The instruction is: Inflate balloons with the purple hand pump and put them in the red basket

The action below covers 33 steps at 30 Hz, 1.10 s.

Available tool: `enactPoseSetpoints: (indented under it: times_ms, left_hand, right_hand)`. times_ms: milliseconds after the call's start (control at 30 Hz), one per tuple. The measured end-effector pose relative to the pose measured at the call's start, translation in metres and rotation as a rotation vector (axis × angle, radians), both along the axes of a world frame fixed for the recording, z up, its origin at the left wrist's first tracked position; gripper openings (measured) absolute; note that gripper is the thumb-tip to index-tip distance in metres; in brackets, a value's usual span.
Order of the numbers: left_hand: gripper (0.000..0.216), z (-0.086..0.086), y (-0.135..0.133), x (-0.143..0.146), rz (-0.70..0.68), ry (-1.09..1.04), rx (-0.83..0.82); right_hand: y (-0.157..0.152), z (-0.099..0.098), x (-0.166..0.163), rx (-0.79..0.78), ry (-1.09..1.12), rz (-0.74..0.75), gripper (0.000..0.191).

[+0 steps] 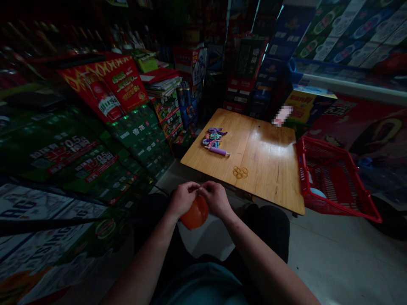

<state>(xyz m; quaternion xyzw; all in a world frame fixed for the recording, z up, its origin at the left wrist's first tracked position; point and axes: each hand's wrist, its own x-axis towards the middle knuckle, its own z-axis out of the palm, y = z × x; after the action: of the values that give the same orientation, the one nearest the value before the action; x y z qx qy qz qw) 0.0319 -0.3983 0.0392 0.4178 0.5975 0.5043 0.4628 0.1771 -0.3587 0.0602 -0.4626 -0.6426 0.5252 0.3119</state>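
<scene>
An orange inflated balloon (194, 214) hangs below my two hands, above my lap. My left hand (185, 197) is closed at the top of the balloon, its fingertips pinched together near its neck. Right beside it, my right hand (215, 197) pinches the same spot, and the fingertips of both hands meet. The neck itself is hidden by my fingers. On the wooden table (270, 178) ahead lie a purple hand pump (218, 151), a small heap of colourful uninflated balloons (213, 136) and several yellow rubber bands (240, 172).
A red plastic basket (337, 207) stands against the table's right side, with a pale item inside. Stacked green drink cartons (136, 137) line the left. More boxes (241, 89) rise behind the table. A blurred pinkish item (282, 116) is at its far right corner.
</scene>
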Motion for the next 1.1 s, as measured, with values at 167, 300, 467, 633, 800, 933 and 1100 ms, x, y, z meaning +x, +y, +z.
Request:
enactPoseSetpoints:
  times_ms: [167, 300, 467, 633, 800, 933, 1100]
  left_hand:
    - [0.026, -0.003, -0.006, -0.007, 0.093, -0.453, -0.093]
    - [0.029, -0.007, -0.009, -0.004, 0.154, -0.508, -0.058]
    - [0.03, -0.003, -0.013, 0.005, 0.161, -0.357, 0.044]
    - [0.02, 0.002, -0.016, 0.009, 0.054, -0.209, 0.07]
    - [0.021, 0.002, -0.018, 0.007, -0.017, -0.159, 0.056]
    - [0.018, 0.0, -0.017, 0.005, -0.023, -0.138, 0.057]
    - [0.018, 0.0, -0.014, 0.006, -0.027, -0.113, 0.084]
  right_hand:
    - [0.003, -0.009, 0.007, -0.302, 0.217, 0.022, 0.018]
    - [0.002, -0.011, 0.011, -0.357, 0.259, 0.121, 0.011]
    - [0.005, -0.01, 0.009, -0.469, 0.27, 0.051, 0.009]
    - [0.011, -0.014, 0.01, -0.626, 0.367, 0.016, 0.011]
    - [0.012, -0.019, 0.013, -0.704, 0.431, 0.022, 0.014]
    - [0.011, -0.021, 0.015, -0.738, 0.481, 0.058, 0.014]
    - [0.009, -0.018, 0.015, -0.701, 0.512, 0.065, 0.017]
